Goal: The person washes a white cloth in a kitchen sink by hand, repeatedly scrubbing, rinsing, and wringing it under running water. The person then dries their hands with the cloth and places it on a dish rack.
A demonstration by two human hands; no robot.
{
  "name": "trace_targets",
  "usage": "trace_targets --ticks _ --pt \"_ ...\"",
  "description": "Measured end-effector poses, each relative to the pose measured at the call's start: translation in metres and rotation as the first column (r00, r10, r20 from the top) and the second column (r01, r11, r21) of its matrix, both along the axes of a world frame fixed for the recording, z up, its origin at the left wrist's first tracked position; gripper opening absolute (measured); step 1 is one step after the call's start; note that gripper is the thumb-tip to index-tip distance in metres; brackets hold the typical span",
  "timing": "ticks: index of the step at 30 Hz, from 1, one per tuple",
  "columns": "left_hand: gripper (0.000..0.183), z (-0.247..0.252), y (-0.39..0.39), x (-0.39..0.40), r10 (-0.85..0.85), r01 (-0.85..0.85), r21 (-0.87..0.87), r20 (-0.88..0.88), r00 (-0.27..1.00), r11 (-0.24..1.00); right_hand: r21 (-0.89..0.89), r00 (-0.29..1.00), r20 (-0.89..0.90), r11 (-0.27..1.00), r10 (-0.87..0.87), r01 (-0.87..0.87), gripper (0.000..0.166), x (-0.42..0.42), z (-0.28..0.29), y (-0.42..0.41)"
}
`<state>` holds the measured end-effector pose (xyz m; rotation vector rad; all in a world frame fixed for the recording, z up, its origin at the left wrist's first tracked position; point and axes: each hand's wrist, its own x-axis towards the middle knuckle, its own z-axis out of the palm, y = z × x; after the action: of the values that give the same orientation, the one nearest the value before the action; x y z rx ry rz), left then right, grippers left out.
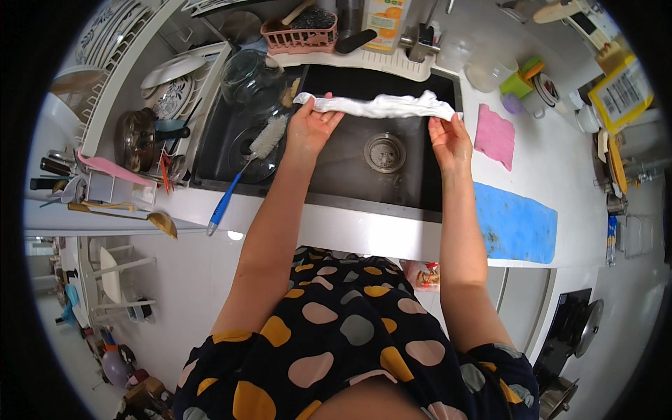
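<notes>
A white cloth [388,106] is stretched lengthwise above the dark kitchen sink [341,178], gathered into a narrow, wrinkled strip. My left hand [314,126] grips it near its left end, palm turned up. At the other end, my right hand [451,137] pinches a corner between thumb and fingers. Below the cloth lies the sink's metal drain strainer [385,152]. Left of my left hand, a bottle brush [269,137] with white bristles and a blue handle rests across the left basin, its handle over the front edge.
A glass jar [247,76] lies in the left basin. Behind the sink stand a pink sponge basket [299,37] and a faucet [421,42]. A dish rack [210,68] is on the left. Pink cloth [495,137] and a blue mat [517,223] lie on the right counter.
</notes>
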<state>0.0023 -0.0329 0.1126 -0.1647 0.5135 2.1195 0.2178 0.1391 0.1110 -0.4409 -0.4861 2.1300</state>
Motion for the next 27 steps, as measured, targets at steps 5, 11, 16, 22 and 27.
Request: trace_targets --ticks 5,11,16,22,27 --pt "0.031 0.005 0.002 0.004 -0.159 0.179 0.153 -0.134 0.978 0.972 0.085 0.999 -0.01 0.995 0.051 -0.05 0.021 0.003 0.023 0.002" --pt "0.047 0.014 -0.002 0.006 -0.666 0.456 -0.494 -0.629 0.401 0.74 0.098 0.948 -0.05 0.946 0.314 -0.309 0.032 -0.035 0.062 -0.015" --pt "0.026 0.047 0.022 0.019 -0.351 0.256 -0.262 -0.836 0.422 0.93 0.312 0.892 0.341 0.859 0.297 -0.405 0.018 -0.062 0.063 -0.023" --pt "0.021 0.057 0.019 -0.011 -0.456 0.254 -0.381 -0.684 0.569 0.889 0.618 0.739 0.585 0.773 -0.334 -0.14 0.016 -0.065 0.058 -0.012" --pt "0.021 0.064 0.012 -0.032 -0.514 0.277 -0.439 -0.647 0.563 0.855 0.542 0.667 0.674 0.826 -0.317 -0.155 0.017 -0.055 0.074 -0.014"
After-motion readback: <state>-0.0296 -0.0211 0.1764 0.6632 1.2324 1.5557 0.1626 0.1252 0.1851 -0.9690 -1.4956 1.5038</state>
